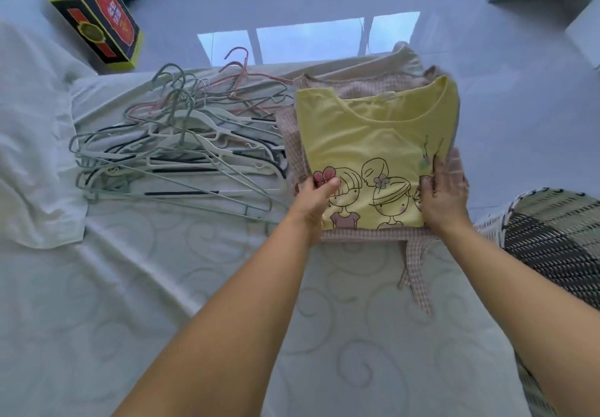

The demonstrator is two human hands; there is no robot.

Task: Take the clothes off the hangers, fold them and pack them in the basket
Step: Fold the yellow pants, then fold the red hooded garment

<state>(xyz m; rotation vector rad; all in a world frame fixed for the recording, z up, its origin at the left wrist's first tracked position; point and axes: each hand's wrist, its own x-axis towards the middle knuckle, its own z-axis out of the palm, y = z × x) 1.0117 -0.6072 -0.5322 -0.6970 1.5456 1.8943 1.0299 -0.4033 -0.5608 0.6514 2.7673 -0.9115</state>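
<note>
Yellow shirt (370, 134), folded, cartoon girls printed on front, gripped at its sides by left hand (316, 200) and right hand (443, 194).

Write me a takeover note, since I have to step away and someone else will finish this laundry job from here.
Left hand: grips the left edge of the folded yellow T-shirt, thumb on top.
Right hand: holds its right edge.
The T-shirt lies on top of a stack with a pink checked garment under it, on the bed.
Empty hangers are piled to the left of the stack.
The woven basket sits at the right of the bed.
Done: the clothes in view are off their hangers and folded.
Left: move the stack into the basket.
</note>
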